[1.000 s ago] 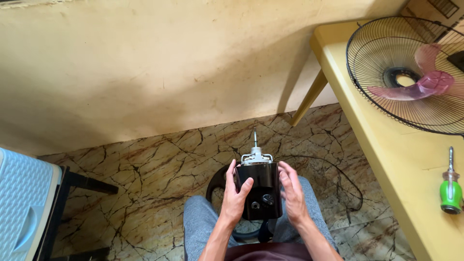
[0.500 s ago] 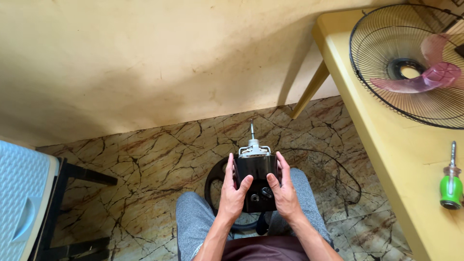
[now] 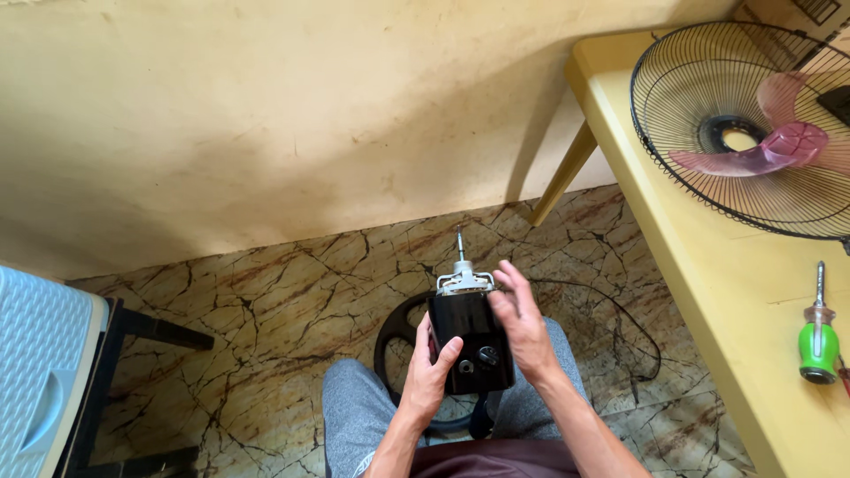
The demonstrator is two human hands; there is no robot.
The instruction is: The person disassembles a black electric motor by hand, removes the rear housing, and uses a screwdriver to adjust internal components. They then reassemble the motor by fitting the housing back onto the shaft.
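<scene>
Item: black fan motor housing, metal shaft upward, held over the lap above the marbled floor. Left hand: wrapped on the housing's left side, thumb pressed on its face. Right hand: fingers loosely spread, resting at the right edge. Handling advice: grip both sides firmly, keep the shaft upright. Nearby: fan guard, green screwdriver on yellow table.

No packages, labels, signs or screens are in view.
</scene>
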